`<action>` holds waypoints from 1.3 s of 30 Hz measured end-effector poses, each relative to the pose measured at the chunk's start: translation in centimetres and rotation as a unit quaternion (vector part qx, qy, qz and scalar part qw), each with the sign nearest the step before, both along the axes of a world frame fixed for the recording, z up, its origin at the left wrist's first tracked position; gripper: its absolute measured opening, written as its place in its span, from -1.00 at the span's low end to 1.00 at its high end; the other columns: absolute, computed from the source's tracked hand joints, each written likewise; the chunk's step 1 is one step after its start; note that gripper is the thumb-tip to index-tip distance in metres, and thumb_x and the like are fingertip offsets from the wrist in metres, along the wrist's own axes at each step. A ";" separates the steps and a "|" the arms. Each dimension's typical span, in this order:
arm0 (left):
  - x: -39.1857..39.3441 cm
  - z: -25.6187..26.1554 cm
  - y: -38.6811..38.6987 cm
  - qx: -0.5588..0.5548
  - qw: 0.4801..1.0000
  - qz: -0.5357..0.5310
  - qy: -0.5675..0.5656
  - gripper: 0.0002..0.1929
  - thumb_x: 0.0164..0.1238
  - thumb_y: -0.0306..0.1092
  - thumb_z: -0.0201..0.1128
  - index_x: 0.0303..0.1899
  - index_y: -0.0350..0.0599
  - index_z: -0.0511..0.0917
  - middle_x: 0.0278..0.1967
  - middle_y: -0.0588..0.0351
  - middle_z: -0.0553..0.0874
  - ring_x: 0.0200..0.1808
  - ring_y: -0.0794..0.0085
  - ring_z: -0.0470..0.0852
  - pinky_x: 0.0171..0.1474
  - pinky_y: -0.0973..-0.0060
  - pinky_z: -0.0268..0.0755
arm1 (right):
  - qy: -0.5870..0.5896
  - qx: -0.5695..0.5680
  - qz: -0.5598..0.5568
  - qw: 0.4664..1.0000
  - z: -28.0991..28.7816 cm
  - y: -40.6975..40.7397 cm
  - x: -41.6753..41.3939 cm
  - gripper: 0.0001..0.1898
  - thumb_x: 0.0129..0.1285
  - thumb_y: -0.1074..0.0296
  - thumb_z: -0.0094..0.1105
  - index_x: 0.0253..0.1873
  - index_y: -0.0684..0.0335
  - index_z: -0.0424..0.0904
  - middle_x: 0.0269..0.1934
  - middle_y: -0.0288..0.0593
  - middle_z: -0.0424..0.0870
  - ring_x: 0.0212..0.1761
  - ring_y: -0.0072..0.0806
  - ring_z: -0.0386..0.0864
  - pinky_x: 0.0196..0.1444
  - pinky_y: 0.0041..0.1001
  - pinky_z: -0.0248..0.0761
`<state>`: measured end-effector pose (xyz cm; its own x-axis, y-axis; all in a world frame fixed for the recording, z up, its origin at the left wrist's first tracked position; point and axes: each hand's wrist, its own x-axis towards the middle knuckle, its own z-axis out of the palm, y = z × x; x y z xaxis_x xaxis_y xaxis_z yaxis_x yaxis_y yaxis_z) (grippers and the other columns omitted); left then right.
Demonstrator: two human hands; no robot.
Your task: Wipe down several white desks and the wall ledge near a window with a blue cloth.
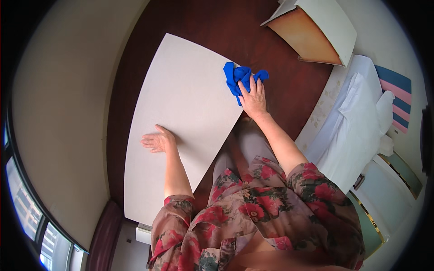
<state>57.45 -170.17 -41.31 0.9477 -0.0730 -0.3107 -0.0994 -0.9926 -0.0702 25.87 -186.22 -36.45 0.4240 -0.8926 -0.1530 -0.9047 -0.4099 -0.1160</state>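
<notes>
A crumpled blue cloth (237,76) lies at the far right corner of a white tabletop (179,91), with part of it hanging past the edge. My right hand (254,100) is on the cloth, its fingers spread and pressing into the folds. Over the nearer left part of the tabletop is my left hand (158,139), holding nothing, with thumb and fingers apart. A shadow falls beside it; whether it touches the surface I cannot tell.
Dark red flooring (210,20) surrounds the table. A white cabinet with an orange-brown panel (305,35) stands at the far right. Along the right is a bed or bench with white sheeting (352,122). A plain wall (67,84), windows (25,200) and a dark curtain (105,233) are left.
</notes>
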 end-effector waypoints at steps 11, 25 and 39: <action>-5.3 2.2 -17.4 -0.208 0.924 -0.320 0.011 -0.19 0.51 0.10 0.04 0.55 -0.22 -0.05 0.56 -0.21 -0.04 0.60 0.00 -0.08 0.55 0.11 -0.08 | -0.145 0.339 -0.125 0.921 -4.0 -18.2 3.8 -0.35 0.40 -0.23 -0.15 0.27 0.24 0.50 0.25 0.24 0.52 0.30 0.03 0.49 0.33 -0.16 0.36; -9.8 -0.3 -26.3 -0.105 0.961 -0.248 -0.060 -0.17 0.51 0.19 -0.12 0.54 -0.26 -0.04 0.58 -0.17 -0.05 0.62 0.01 -0.19 0.55 -0.06 -0.34 | -0.119 0.554 -0.068 0.822 -11.5 -16.5 -4.7 -0.40 0.38 -0.12 0.02 0.15 0.41 0.53 0.12 0.25 0.60 0.21 0.02 0.55 0.22 -0.22 0.38; -9.3 -0.8 -25.6 -0.125 0.949 -0.279 -0.080 -0.19 0.49 0.16 -0.06 0.54 -0.24 0.01 0.57 -0.18 0.01 0.60 -0.07 -0.12 0.53 -0.11 -0.29 | -0.326 0.519 0.050 0.788 -12.7 -25.9 19.6 -0.48 0.49 -0.11 -0.07 -0.04 0.32 0.60 0.01 0.19 0.65 0.08 -0.02 0.61 0.11 -0.17 0.43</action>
<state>48.13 -195.81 -42.10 0.7730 -0.6303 -0.0727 -0.6228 -0.7756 0.1026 45.51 -212.11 -49.13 0.7750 -0.3869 -0.4997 -0.4830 0.1475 -0.8631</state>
